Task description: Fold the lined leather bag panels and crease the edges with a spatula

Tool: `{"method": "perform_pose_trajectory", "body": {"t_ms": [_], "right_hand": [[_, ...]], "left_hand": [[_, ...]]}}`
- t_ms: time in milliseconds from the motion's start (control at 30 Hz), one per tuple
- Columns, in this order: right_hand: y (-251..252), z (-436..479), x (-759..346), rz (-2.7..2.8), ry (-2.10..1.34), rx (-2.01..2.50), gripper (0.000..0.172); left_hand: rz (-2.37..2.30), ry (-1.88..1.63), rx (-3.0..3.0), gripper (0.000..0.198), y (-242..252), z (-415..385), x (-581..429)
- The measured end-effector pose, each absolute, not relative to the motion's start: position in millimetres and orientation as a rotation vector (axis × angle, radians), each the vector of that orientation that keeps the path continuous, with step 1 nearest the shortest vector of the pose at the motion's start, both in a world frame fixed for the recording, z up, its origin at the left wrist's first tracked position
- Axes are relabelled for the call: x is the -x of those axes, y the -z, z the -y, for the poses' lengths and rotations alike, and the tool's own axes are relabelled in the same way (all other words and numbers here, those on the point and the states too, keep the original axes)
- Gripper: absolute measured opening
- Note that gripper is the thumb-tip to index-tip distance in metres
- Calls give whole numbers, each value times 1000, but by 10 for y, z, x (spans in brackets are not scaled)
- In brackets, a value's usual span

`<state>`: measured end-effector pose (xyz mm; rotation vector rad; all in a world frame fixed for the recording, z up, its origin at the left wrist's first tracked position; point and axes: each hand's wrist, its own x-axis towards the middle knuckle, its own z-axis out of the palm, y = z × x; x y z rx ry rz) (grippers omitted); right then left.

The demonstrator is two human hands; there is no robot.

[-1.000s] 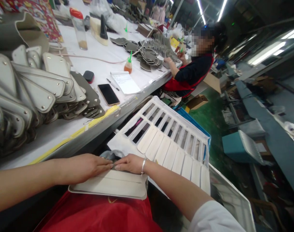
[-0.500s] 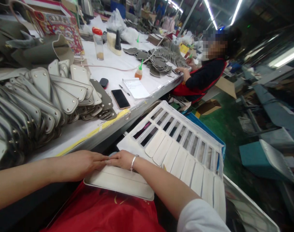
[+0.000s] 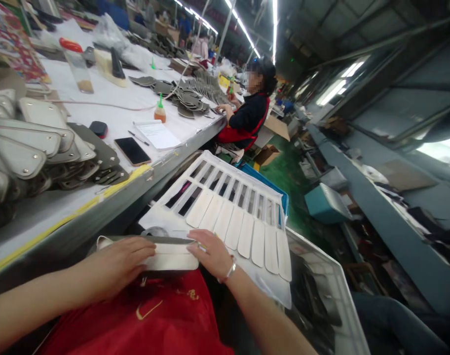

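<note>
— So, where is the pale leather piece (image 3: 173,257) lying?
— It is lying across the person's lap, on the red apron (image 3: 154,320), just below the near edge of the counter (image 3: 47,214)
— And what is each hand doing?
— The left hand (image 3: 116,264) is pressing flat on the piece's left half, its grip spread apart and the fingers stretched out. The right hand (image 3: 210,252) is resting on the right end with its fingers laid over the top. Its grip is likewise apart and is clamping nothing
— What is sitting nearby?
— A white cut-out sheet (image 3: 225,217) is leaning just beyond the right hand, over a blue crate (image 3: 273,186). Stacked grey pieces (image 3: 28,148), a dark phone (image 3: 132,151) and a notepad (image 3: 156,134) are lying on the counter, and farther along a co-worker (image 3: 249,111) is sitting at it
</note>
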<state>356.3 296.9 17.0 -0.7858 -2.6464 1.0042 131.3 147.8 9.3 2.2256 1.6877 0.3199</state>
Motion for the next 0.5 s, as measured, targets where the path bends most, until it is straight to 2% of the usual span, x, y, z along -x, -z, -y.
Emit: {"method": "perform_pose_trajectory", "body": {"t_ms": [167, 267, 500], "right_hand": [[145, -2455, -4006, 2476, -782, 797, 22], [350, -2364, -3981, 2371, -706, 826, 9], [320, -2371, -3906, 2362, -601, 822, 11]], "left_hand": [[-1729, -434, -2075, 10, 29, -1599, -1911], [-1751, -449, -2143, 16, 113, -1612, -1985], [-1744, -365, -2224, 20, 102, -1590, -1982]]}}
